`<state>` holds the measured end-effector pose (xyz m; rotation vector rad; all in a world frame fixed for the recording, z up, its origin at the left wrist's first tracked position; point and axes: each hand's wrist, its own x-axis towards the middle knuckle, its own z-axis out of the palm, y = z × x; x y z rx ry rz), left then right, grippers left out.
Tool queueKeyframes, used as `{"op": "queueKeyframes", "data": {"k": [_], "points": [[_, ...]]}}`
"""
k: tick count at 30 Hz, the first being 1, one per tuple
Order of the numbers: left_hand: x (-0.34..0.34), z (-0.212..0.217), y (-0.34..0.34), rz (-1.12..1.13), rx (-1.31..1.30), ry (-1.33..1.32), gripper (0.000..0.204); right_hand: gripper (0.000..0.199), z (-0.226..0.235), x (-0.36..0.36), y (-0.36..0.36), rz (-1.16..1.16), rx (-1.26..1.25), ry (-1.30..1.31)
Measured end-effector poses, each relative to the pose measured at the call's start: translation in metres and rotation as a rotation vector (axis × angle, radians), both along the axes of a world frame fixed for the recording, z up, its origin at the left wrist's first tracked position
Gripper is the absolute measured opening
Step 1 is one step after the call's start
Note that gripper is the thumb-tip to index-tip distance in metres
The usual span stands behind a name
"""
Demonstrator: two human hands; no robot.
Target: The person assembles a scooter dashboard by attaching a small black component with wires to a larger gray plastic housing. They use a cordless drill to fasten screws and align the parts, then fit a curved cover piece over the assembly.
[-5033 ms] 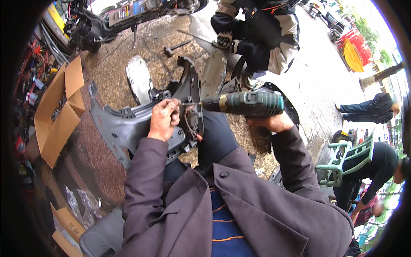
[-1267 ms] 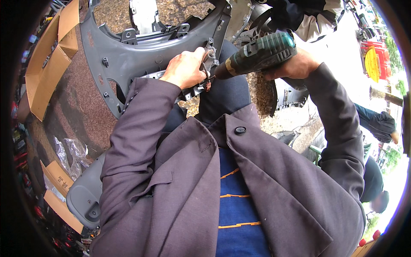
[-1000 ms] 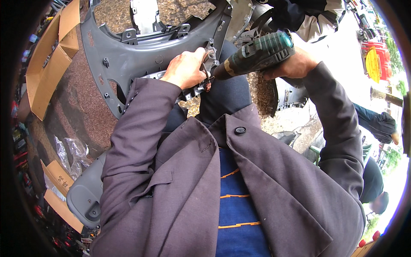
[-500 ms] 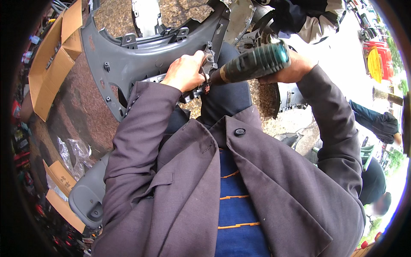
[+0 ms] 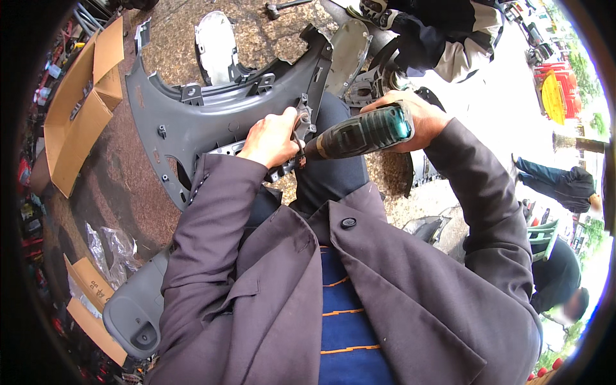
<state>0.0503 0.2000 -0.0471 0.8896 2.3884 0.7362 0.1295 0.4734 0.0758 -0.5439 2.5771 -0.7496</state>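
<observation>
My left hand [image 5: 274, 140] is closed round a small metal bracket [image 5: 304, 124] above my lap. Its fingers are curled, and part of the piece is hidden behind them. A long perforated strip [image 5: 226, 148] runs beside that hand. My right hand [image 5: 417, 120] grips what looks like a handheld power tool [image 5: 359, 133], with a dark ribbed body and a teal rear end. The tool's tapered nose points left at the bracket. I cannot make out whether it touches. Beyond both hands lies a large grey car fender [image 5: 218, 119], reaching up to my knee.
Open cardboard boxes [image 5: 77, 138] stand on the left, beside clear plastic wrap [image 5: 119, 253] and a grey trim panel [image 5: 135, 311]. A hammer [image 5: 274, 11] and a pale panel [image 5: 215, 48] lie ahead. Another person [image 5: 443, 38] is at the upper right; others are farther right.
The view has tilted, so the fender and my hands appear lower and a hammer shows at the top. Both hands keep their holds; the tool's nose stays by the bracket.
</observation>
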Motion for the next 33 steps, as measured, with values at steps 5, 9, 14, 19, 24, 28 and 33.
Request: {"op": "queueKeyframes", "data": {"k": [5, 9, 14, 19, 24, 28, 33], "points": [[0.001, 0.006, 0.000, -0.010, -0.016, 0.005, 0.033, 0.052, 0.004, -0.006, -0.007, 0.068, 0.110, 0.038], [0.001, 0.006, 0.001, -0.003, -0.035, 0.006, 0.035, 0.049, 0.004, -0.001, -0.010, -0.053, 0.137, 0.037], [0.001, 0.005, 0.001, 0.002, -0.053, 0.004, 0.036, 0.049, 0.000, 0.002, -0.005, -0.088, 0.063, -0.085], [0.000, 0.007, 0.001, -0.007, -0.051, -0.004, 0.037, 0.052, -0.009, 0.001, 0.000, -0.022, 0.036, 0.098], [0.000, 0.007, 0.002, 0.000, -0.034, -0.001, 0.038, 0.045, -0.012, 0.003, 0.003, -0.067, 0.046, 0.004], [-0.001, 0.002, 0.002, 0.001, -0.013, -0.001, 0.039, 0.044, -0.010, 0.006, 0.003, -0.062, 0.031, 0.009], [0.001, 0.000, 0.003, 0.003, 0.048, 0.049, 0.048, 0.043, 0.000, 0.009, -0.002, -0.084, 0.124, 0.023]]}}
